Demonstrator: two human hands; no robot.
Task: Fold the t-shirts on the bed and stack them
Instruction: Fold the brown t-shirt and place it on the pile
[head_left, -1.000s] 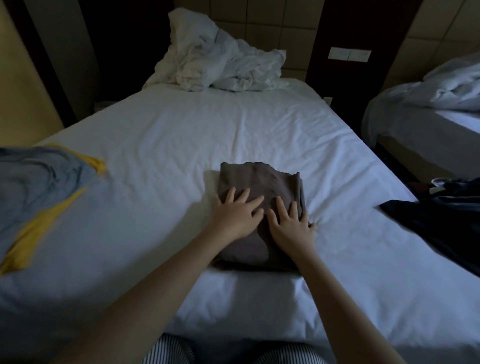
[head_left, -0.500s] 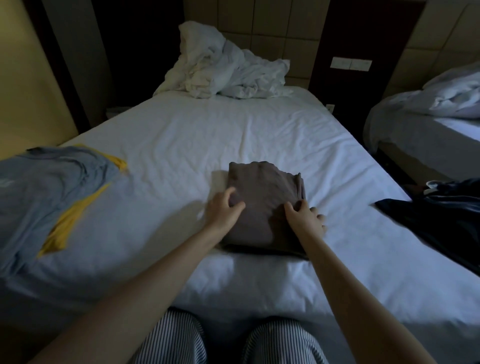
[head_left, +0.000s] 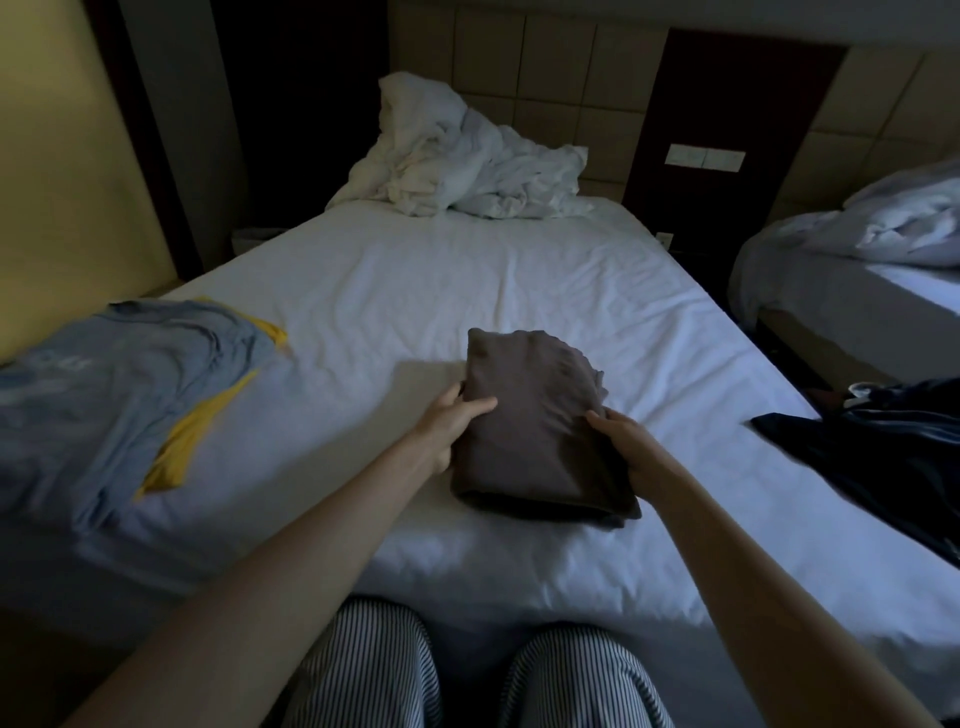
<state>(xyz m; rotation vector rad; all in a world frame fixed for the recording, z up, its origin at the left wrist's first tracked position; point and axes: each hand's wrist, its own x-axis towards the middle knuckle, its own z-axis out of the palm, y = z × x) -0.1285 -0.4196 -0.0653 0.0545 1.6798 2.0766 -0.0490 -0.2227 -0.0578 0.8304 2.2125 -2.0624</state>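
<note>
As left hand (head_left: 449, 423) and right hand (head_left: 626, 441) grip the brown t-shirt (head_left: 535, 415), fingers (head_left: 478, 406) curled round its sides, a level lift should keep folds.

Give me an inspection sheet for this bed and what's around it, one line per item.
Surface: bed with creased white sheet.
Job's things: folded brown t-shirt near the foot; unfolded blue t-shirt on the left, over a yellow garment.
Clutter: crumpled white duvet at the head; dark garment on the right edge.
Hands: left hand and right hand each grip a side of the brown t-shirt.
Cables: nothing seen.
Surroundings: second bed to the right; wall switches behind.
</note>
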